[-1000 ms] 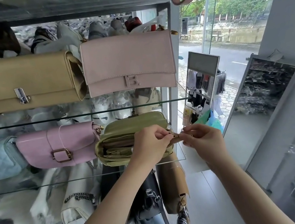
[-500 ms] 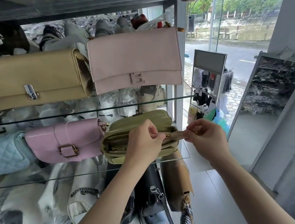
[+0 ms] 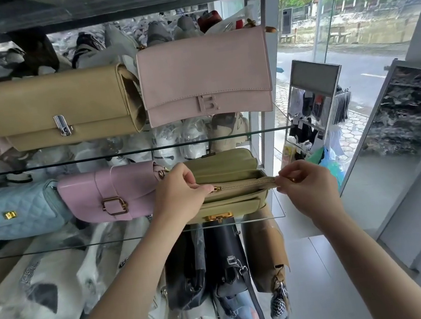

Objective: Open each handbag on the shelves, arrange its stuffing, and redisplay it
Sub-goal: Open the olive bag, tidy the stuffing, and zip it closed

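The green handbag (image 3: 228, 167) sits at the right end of a glass shelf (image 3: 266, 217), its front edge just below the bag's gold clasp (image 3: 219, 217). A second glass shelf (image 3: 122, 154) runs just above the green handbag, and a dark frame tops the unit higher up. To the right of the green handbag stand a white upright, then a glass wall (image 3: 373, 14) with a street and trees outside. Lower right of the handbag is pale floor tile (image 3: 315, 279), and beyond it to the right a small display rack (image 3: 315, 106) hung with dark goods.

Both hands are on the green handbag. The left hand (image 3: 179, 193) pinches the gold zipper pull (image 3: 216, 188) at the left end of the bag's zipper (image 3: 245, 183). The right hand (image 3: 308, 186) pinches the zipper's right end, fingers curled tight. Between them the teeth look joined.

By count, three bags share the handbag's shelf: the green one, a pink buckled bag (image 3: 111, 192) touching its left side, and a blue quilted bag (image 3: 11, 211) further left. Above the green handbag are two whole bags: a dusty-pink one with a letter B (image 3: 204, 76) directly over it and a tan one (image 3: 61, 107) up to the left. Below the green handbag hang dark bags (image 3: 226, 260) and one brown bag (image 3: 265, 249). Plastic-wrapped stock fills the space behind and lower left, too jumbled to count.
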